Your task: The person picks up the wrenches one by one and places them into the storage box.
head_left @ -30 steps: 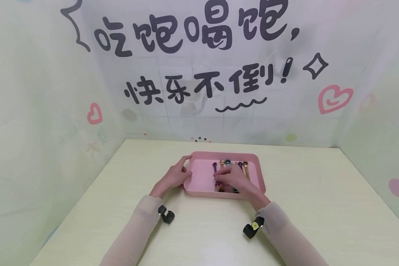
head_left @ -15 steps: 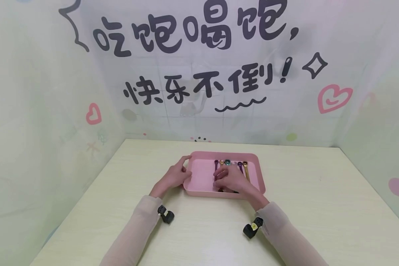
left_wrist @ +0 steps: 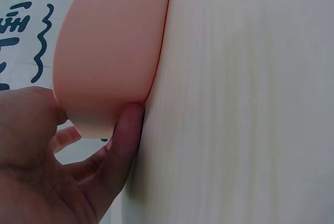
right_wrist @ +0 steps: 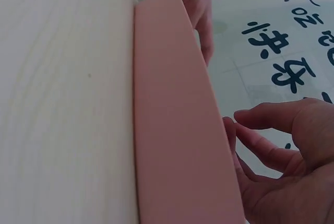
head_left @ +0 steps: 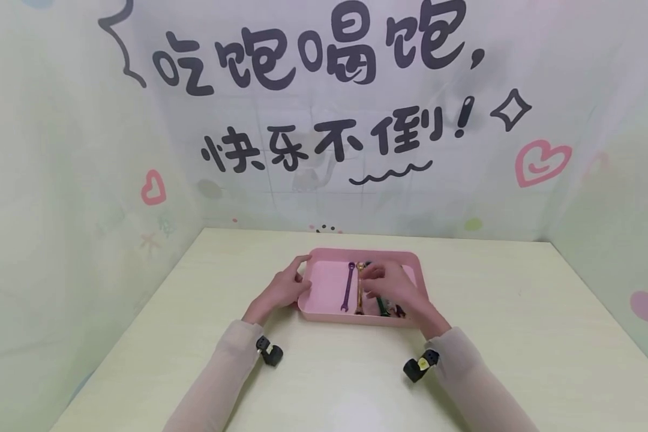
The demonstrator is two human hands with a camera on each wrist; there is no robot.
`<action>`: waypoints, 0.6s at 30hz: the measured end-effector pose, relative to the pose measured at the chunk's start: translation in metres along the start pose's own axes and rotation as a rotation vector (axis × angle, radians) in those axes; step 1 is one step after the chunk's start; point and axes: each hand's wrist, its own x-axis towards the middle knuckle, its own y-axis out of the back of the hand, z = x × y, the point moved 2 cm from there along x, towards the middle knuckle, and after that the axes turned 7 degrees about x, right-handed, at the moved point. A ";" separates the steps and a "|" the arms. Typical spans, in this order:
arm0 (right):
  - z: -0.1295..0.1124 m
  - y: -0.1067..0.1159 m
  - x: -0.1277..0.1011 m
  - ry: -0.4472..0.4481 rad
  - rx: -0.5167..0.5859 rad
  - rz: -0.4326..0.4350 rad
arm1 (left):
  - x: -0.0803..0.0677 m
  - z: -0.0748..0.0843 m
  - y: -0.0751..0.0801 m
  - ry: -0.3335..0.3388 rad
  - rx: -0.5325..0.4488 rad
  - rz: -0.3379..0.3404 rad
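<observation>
A pink tray [head_left: 417, 277] stands on the pale table [head_left: 518, 336], near the middle. The left hand [head_left: 282, 288] rests at the tray's 9 o'clock side; its fingers curl around the left rim and hold it, with the thumb against the outer wall, as the left wrist view shows. The right hand [head_left: 391, 287] is over the right half of the tray, at about 3 o'clock from the tray's centre. Its fingers are bent and loose above the tools; I cannot tell if they pinch anything.

Inside the tray, 2 small wrenches lie free and almost parallel: a purple wrench [head_left: 348, 287] and, just beside it at 3 o'clock, a gold wrench [head_left: 359, 289]. More tools, one green [head_left: 380, 306], lie partly hidden under the right hand.
</observation>
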 end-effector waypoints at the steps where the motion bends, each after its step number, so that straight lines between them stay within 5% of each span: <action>1: -0.001 0.004 0.000 0.014 -0.008 0.017 | 0.000 0.000 -0.001 0.002 0.001 0.000; 18: -0.002 0.064 -0.001 -0.035 0.107 0.034 | -0.003 -0.002 -0.005 0.015 0.001 0.002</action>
